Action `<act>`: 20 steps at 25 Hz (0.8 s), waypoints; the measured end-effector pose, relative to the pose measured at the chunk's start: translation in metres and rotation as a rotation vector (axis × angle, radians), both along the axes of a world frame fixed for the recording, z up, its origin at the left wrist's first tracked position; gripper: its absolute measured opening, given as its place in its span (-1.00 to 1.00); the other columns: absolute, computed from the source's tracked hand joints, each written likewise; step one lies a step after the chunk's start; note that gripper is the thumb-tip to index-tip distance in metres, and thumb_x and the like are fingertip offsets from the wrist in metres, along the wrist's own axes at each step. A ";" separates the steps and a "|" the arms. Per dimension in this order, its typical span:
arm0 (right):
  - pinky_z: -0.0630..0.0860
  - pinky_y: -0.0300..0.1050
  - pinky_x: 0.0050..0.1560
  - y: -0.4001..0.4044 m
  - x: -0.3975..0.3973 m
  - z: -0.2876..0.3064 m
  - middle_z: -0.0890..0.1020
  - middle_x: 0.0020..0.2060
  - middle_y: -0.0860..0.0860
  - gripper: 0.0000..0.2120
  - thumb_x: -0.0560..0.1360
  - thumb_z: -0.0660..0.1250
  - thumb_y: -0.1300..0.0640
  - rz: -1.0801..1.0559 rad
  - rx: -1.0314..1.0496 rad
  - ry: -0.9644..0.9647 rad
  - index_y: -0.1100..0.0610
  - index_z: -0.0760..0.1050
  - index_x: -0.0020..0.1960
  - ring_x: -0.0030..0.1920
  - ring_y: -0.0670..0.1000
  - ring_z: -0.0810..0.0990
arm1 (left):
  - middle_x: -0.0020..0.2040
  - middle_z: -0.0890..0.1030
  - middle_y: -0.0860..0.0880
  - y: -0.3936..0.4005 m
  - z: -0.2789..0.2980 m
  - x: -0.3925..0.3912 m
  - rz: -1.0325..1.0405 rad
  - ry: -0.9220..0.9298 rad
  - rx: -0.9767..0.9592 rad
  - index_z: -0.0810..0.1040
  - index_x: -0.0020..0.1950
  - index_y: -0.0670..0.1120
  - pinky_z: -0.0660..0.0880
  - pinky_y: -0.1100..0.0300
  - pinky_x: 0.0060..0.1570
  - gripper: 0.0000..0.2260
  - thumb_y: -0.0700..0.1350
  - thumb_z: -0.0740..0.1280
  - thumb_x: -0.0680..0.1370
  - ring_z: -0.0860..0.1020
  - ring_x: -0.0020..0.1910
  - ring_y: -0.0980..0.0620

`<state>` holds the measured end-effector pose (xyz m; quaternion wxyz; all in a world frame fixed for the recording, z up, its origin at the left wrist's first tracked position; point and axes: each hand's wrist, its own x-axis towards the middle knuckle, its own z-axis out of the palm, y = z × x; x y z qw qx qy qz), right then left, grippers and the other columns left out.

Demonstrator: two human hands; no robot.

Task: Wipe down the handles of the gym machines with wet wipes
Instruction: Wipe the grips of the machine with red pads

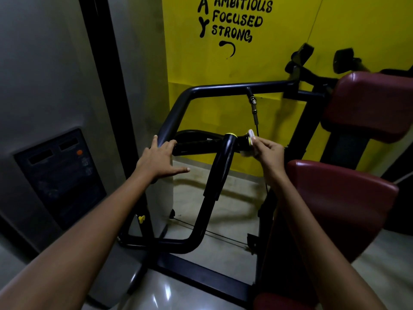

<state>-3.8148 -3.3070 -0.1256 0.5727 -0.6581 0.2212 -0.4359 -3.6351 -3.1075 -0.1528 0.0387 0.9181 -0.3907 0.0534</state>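
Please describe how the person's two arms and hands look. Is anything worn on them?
Both forearms are bare: no sleeves reach into view. The left hand and right hand have no gloves, and no ring, watch or bracelet shows on the fingers or wrists.

The wet wipe (250,135) I am pinching in my right hand (267,151) is showing white against the black handle (196,144), whose end cap (231,135) is showing a yellow ring. My left hand (159,158) is resting on the bent frame tube (172,118), which is gleaming glossy black. The wall (279,52) behind is glowing bright yellow with black hand-painted lettering. The seat pads (339,198) are looking dark red. The shroud (51,74) to my left is appearing grey, its dark label panel (60,175) carrying a small orange dot. A yellow knob (141,218) is sitting low on the frame, over a pale glossy floor (161,287).
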 end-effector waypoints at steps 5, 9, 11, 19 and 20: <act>0.59 -0.19 -0.04 0.007 -0.007 -0.008 0.64 -0.03 0.09 -0.76 0.46 0.38 0.27 -0.084 -0.220 0.011 0.28 0.55 0.12 -0.06 -0.09 0.64 | 0.52 0.17 -0.07 0.000 0.000 0.000 0.001 -0.006 0.014 0.05 0.52 -0.06 0.27 -0.11 0.32 -0.11 0.45 0.18 0.38 -0.05 0.52 -0.22; 0.59 -0.25 -0.15 -0.004 -0.001 0.001 0.62 0.02 0.19 -0.73 0.50 0.32 0.28 0.052 -0.053 -0.001 0.35 0.51 0.17 -0.15 -0.06 0.65 | 0.52 0.17 -0.08 0.001 0.001 -0.002 -0.006 0.002 -0.018 0.06 0.52 -0.06 0.25 -0.11 0.33 -0.11 0.44 0.19 0.38 -0.05 0.52 -0.21; 0.60 -0.21 -0.17 -0.003 -0.007 -0.006 0.63 0.00 0.19 -0.72 0.49 0.33 0.27 0.057 0.000 0.000 0.32 0.51 0.18 -0.21 -0.05 0.65 | 0.53 0.16 -0.07 0.001 -0.001 -0.001 -0.008 0.000 -0.020 0.06 0.52 -0.06 0.24 -0.10 0.34 -0.11 0.44 0.19 0.38 -0.05 0.52 -0.20; 0.51 -0.39 -0.38 -0.004 0.004 0.021 0.65 -0.10 0.23 -0.79 0.53 0.28 0.24 0.057 -0.286 0.212 0.33 0.57 0.09 -0.36 -0.16 0.58 | 0.52 0.16 -0.08 0.001 0.001 -0.003 0.002 0.007 -0.018 0.05 0.53 -0.06 0.23 -0.11 0.35 -0.11 0.44 0.20 0.39 -0.05 0.52 -0.20; 0.54 -0.31 -0.38 -0.005 0.002 0.021 0.64 -0.16 0.26 -0.77 0.55 0.24 0.24 0.128 -0.057 0.173 0.37 0.55 0.11 -0.38 -0.07 0.58 | 0.52 0.17 -0.08 0.001 0.001 -0.003 0.005 0.004 -0.019 0.05 0.53 -0.06 0.24 -0.11 0.35 -0.11 0.44 0.20 0.39 -0.04 0.52 -0.20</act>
